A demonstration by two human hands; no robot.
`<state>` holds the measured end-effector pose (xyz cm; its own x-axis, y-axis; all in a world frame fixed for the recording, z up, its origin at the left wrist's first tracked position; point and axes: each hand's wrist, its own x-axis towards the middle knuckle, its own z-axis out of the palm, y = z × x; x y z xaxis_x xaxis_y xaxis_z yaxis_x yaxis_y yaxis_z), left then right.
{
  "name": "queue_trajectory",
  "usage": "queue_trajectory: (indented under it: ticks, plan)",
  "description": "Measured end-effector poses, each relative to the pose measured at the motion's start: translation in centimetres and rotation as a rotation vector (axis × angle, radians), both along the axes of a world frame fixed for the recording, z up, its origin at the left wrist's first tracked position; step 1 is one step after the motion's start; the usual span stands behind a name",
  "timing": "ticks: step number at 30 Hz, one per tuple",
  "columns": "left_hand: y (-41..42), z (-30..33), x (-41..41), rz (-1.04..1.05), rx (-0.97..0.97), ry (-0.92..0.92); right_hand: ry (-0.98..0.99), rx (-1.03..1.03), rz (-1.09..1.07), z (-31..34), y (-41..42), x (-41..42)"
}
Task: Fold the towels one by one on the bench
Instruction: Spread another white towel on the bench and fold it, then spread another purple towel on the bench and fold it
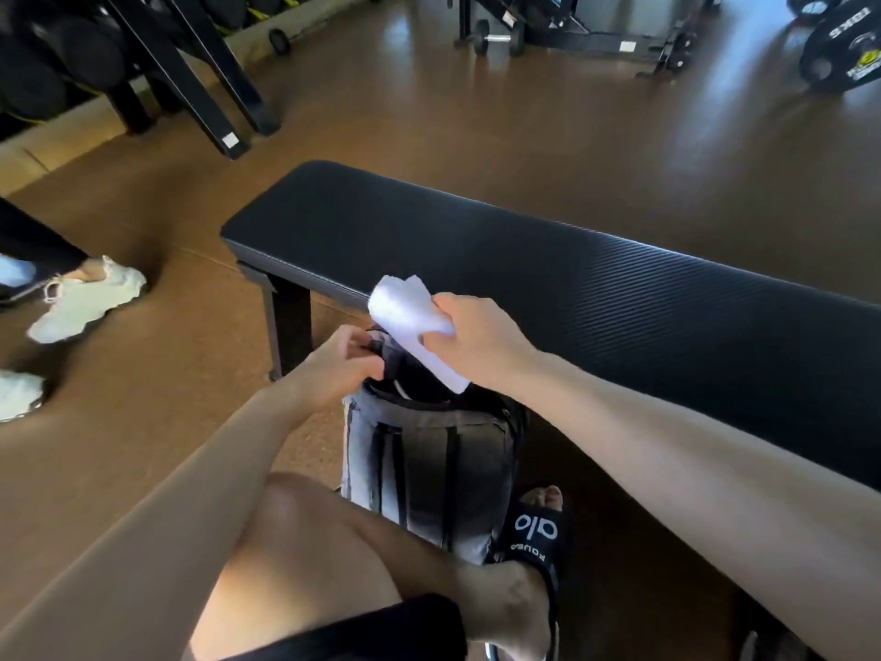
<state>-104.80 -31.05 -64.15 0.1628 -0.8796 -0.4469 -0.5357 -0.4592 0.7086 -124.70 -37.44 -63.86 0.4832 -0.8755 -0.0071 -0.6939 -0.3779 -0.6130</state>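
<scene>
Right hand grips a white towel above the open grey bag, by the bench's near edge; left hand pinches the bag's rim.

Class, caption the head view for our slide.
Right hand lifts a white towel from the grey bag, left hand holding it open beside the bench.

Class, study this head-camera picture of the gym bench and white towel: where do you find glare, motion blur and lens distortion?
Head view: glare streaks the brown floor at upper right; the white towel is overexposed and smeared, as is the left hand at the bag; the wide lens bows the bench and stretches both forearms.
</scene>
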Motion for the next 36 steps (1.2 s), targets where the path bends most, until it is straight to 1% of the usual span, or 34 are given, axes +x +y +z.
queue_trajectory:
  ticks: [1,2,3,5,7,8,11,13,15,17,20,24,26,28,29,31,33,36]
  plan:
    - [0.2,-0.6,0.1,-0.055,0.019,-0.115,0.023,-0.086,-0.012,-1.0,0.5,1.1]
    - [0.4,-1.0,0.0,-0.105,0.033,-0.216,0.054,-0.105,-0.001,-2.1,1.0,2.2]
    - [0.4,-1.0,-0.1,-0.135,0.035,-0.308,0.090,-0.053,0.013,-3.2,1.3,3.1]
    - [0.5,-0.7,-0.1,-0.157,0.037,-0.452,0.237,0.155,0.054,-5.0,1.8,4.2]
    - [0.3,-0.7,0.4,-0.154,0.026,-0.540,0.425,0.302,0.139,-6.3,2.2,4.6]
    - [0.2,-0.8,0.7,-0.165,0.025,-0.560,0.488,0.355,0.172,-6.7,2.4,4.8]
    - [-0.4,-1.4,1.2,-0.244,0.066,-0.546,0.555,0.480,0.223,-8.0,3.1,5.9]
    - [-1.0,-1.4,0.7,-0.281,0.069,-0.554,0.615,0.504,0.235,-8.9,3.2,6.4]
    - [-1.5,-1.0,-0.4,-0.290,0.029,-0.554,0.652,0.503,0.244,-9.5,2.9,6.4]
    - [-1.9,-0.4,-1.5,-0.283,-0.056,-0.539,0.635,0.508,0.260,-9.4,2.6,5.9]
    - [-2.6,1.1,-4.0,-0.256,-0.238,-0.471,0.534,0.388,0.270,-7.3,2.3,3.7]
    - [-3.7,4.2,-9.2,-0.320,-0.457,-0.406,0.408,0.180,0.238,-2.3,2.7,-1.9]
    - [-4.3,5.7,-12.6,-0.378,-0.545,-0.345,0.342,0.075,0.185,0.5,3.0,-6.0]
    - [-4.7,7.0,-16.4,-0.453,-0.593,-0.255,0.297,0.018,0.074,2.8,2.8,-10.9]
    - [-4.9,7.6,-18.4,-0.494,-0.600,-0.205,0.305,-0.006,0.002,3.7,2.4,-13.7]
    - [-5.4,8.3,-22.5,-0.580,-0.588,-0.135,0.348,-0.062,-0.169,4.9,1.6,-19.8]
    - [-6.0,8.2,-26.7,-0.685,-0.579,-0.108,0.406,-0.120,-0.355,5.9,1.6,-26.1]
    - [-6.4,7.3,-33.2,-0.855,-0.515,-0.052,0.547,-0.150,-0.622,6.6,3.5,-34.7]
